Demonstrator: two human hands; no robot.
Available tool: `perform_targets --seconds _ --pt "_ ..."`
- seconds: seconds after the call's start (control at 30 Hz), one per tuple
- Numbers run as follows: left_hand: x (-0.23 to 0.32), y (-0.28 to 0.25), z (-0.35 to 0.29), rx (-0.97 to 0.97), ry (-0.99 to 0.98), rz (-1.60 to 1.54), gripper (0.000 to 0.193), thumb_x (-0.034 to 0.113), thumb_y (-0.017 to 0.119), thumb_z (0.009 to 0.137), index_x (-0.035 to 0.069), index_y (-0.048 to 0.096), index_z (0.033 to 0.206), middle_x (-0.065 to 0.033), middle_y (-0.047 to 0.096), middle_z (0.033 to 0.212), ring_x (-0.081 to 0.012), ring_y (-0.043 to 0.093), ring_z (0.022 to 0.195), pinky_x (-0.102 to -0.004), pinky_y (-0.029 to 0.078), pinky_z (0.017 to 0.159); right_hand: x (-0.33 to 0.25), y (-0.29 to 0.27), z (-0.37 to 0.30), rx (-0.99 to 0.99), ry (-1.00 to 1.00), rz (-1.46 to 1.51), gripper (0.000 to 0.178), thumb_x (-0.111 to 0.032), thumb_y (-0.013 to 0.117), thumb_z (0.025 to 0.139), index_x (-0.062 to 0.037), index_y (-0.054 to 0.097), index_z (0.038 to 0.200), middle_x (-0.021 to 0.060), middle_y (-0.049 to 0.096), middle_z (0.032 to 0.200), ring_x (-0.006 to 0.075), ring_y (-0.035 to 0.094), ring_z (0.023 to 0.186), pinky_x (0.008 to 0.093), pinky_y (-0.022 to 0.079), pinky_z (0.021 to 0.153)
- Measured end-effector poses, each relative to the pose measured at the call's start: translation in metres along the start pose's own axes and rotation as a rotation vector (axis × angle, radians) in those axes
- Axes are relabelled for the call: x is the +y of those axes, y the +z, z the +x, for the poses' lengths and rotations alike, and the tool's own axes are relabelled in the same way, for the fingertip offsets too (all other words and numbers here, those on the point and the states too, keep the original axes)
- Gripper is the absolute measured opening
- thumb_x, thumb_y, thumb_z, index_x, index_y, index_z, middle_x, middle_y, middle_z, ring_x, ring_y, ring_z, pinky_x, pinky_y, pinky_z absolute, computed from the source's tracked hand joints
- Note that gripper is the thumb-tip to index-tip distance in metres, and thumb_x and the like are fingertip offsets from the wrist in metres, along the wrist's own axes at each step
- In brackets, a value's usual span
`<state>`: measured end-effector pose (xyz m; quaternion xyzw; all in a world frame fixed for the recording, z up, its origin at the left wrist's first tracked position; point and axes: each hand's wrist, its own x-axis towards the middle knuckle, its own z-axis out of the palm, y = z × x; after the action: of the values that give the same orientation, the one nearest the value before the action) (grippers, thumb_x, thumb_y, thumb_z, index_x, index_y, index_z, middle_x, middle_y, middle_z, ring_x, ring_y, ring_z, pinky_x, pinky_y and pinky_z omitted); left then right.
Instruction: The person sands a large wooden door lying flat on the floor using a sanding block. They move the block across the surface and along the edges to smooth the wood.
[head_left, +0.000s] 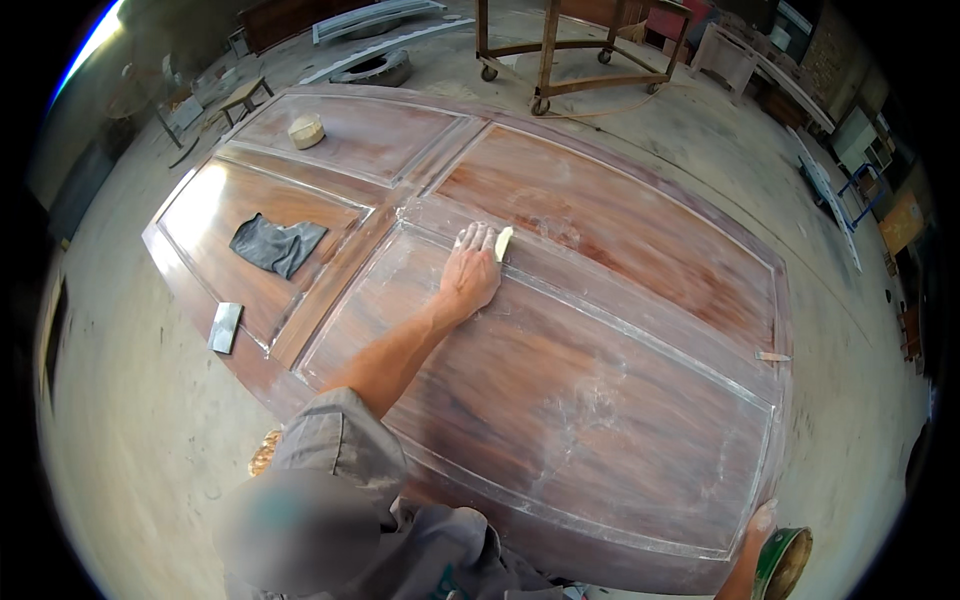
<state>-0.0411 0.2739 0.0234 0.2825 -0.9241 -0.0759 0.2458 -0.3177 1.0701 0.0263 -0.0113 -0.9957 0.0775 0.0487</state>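
Observation:
A large reddish-brown wooden panelled door (560, 400) lies flat in front of me, streaked with white dust along its mouldings. My left hand (472, 268) presses down on the rail between two of its panels, the fingertips whitened. A pale yellow folded piece, which looks like sandpaper (504, 244), sticks out beside the thumb side of that hand. My right hand (763, 520) is at the near right corner of the door, touching its edge; its fingers are too small to read clearly. Just beside it is a green can (783, 563), open at the top.
On the door lie a grey cloth (278, 245), a small grey-white block (226, 327), a round cream tub (306, 130) and a small flat strip (772, 356). Beyond stand a wheeled frame (545, 60), a tyre (372, 68), a stool (245, 95) and a blue-handled trolley (850, 190).

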Motion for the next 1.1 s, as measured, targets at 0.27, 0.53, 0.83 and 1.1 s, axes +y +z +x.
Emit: perform_targets --seconds 0.27,0.53,0.83,1.1 --pt "-0.016 -0.009 0.000 -0.059 -0.128 0.077 0.054 0.016 0.040 0.097 -0.011 0.047 0.143 -0.0307 0.044 0.151 -0.0421 0.034 0.147 -0.0492 0.024 0.123 -0.017 -0.004 -0.005 0.117 -0.036 0.044 0.071 -0.045 0.027 0.109 0.0140 0.064 0.095 0.0378 0.063 0.092 0.0538 0.059 0.089 0.0571 0.044 0.080" --pt "-0.062 -0.015 0.026 -0.001 -0.325 0.137 0.052 0.015 0.041 0.097 -0.012 0.049 0.141 -0.0302 0.045 0.151 -0.0417 0.037 0.146 -0.0485 0.026 0.123 -0.011 -0.003 0.002 0.001 -0.007 -0.003 0.070 -0.042 0.027 0.109 0.0140 0.065 0.089 0.0375 0.063 0.087 0.0537 0.060 0.083 0.0574 0.044 0.074" --pt "-0.072 -0.020 0.024 -0.021 -0.300 0.115 0.058 0.019 0.060 0.092 -0.013 0.049 0.140 -0.0307 0.050 0.145 -0.0415 0.041 0.143 -0.0461 0.031 0.121 -0.016 0.000 0.009 -0.013 -0.016 -0.016 0.071 -0.044 0.026 0.109 0.0143 0.065 0.098 0.0369 0.065 0.094 0.0536 0.061 0.091 0.0562 0.045 0.081" --pt "-0.085 -0.024 0.026 -0.015 -0.335 0.154 0.051 0.020 0.051 0.095 -0.012 0.056 0.133 -0.0316 0.048 0.147 -0.0435 0.038 0.144 -0.0471 0.028 0.122 -0.004 0.004 0.006 -0.028 -0.023 -0.026 0.072 -0.045 0.024 0.109 0.0144 0.065 0.105 0.0364 0.066 0.099 0.0535 0.061 0.098 0.0551 0.046 0.086"
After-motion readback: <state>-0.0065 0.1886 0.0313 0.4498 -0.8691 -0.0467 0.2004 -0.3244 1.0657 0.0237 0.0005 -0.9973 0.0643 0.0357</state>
